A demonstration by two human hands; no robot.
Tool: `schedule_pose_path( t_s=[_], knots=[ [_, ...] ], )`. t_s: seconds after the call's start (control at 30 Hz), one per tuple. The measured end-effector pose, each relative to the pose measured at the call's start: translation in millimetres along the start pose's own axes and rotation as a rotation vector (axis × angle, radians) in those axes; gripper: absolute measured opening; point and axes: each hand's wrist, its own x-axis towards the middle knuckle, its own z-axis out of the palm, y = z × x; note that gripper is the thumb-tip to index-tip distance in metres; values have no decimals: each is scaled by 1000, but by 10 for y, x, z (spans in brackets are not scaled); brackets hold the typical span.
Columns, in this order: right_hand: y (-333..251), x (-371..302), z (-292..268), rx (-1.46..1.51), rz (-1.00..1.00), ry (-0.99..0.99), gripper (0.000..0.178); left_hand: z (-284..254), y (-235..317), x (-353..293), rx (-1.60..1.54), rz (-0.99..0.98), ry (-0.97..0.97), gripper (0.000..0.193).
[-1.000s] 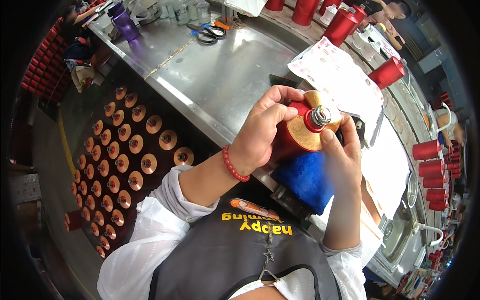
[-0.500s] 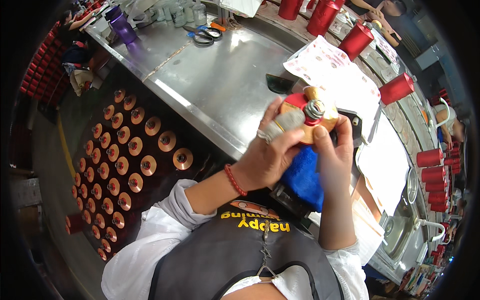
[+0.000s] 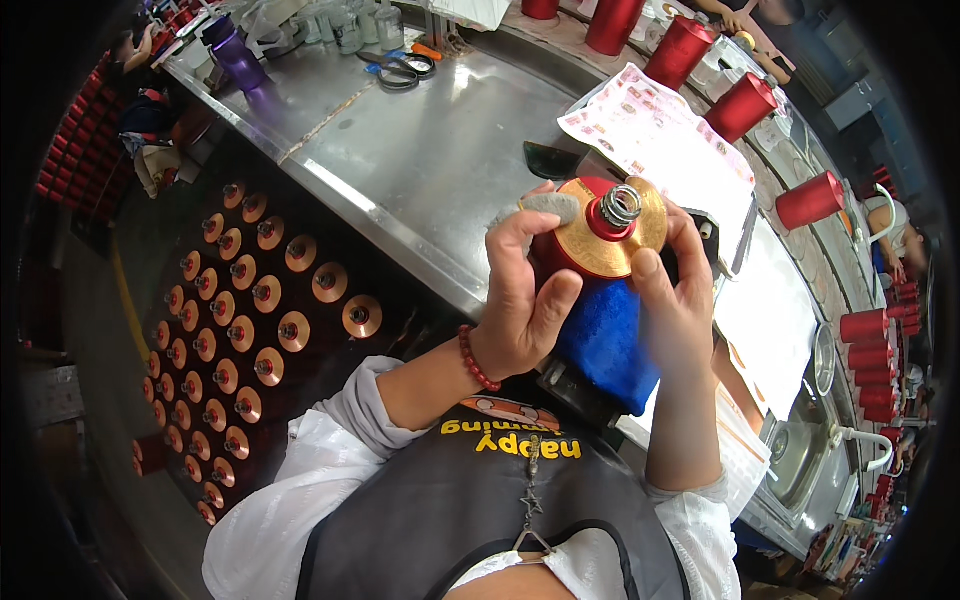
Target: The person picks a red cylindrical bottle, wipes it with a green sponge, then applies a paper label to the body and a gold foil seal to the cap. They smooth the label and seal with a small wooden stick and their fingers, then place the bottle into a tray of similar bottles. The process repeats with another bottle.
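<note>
A red bottle (image 3: 553,252) with a threaded neck (image 3: 621,205) is held between my hands, its top tilted up toward me. Around the neck lies a ring-shaped gold label (image 3: 585,240). My left hand (image 3: 515,300) grips the bottle's left side; a grey cloth finger cover (image 3: 550,208) on one finger rests at the label's edge, and the thumb stands off the label. From the right, my right hand (image 3: 690,275) is closed on the bottle, thumb on the label's rim. Its other fingers are partly hidden. Directly below the bottle is a blue cloth (image 3: 605,345).
Many similar red bottles with gold tops (image 3: 240,335) stand at left below the metal table (image 3: 430,150). Scissors (image 3: 400,70) and a purple bottle (image 3: 235,55) lie farther back. Printed label sheets (image 3: 650,120) are at right, beside a conveyor with red bottles (image 3: 810,200).
The gold piece that stuck up behind the neck now lies flat around it. My left fingers have drawn back from the neck to the label's left edge, the thumb moving off it.
</note>
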Motion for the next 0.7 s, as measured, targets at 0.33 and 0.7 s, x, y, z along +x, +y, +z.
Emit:
schedule_pose_path(
  t_s=[0.33,0.7],
  knots=[
    [124,35,77,121,-32,63,18,151,46,99,-71,-56,119,42],
    [154,8,105,126,-1,95,16,164,4,155,-164,-118,127,43]
  ],
)
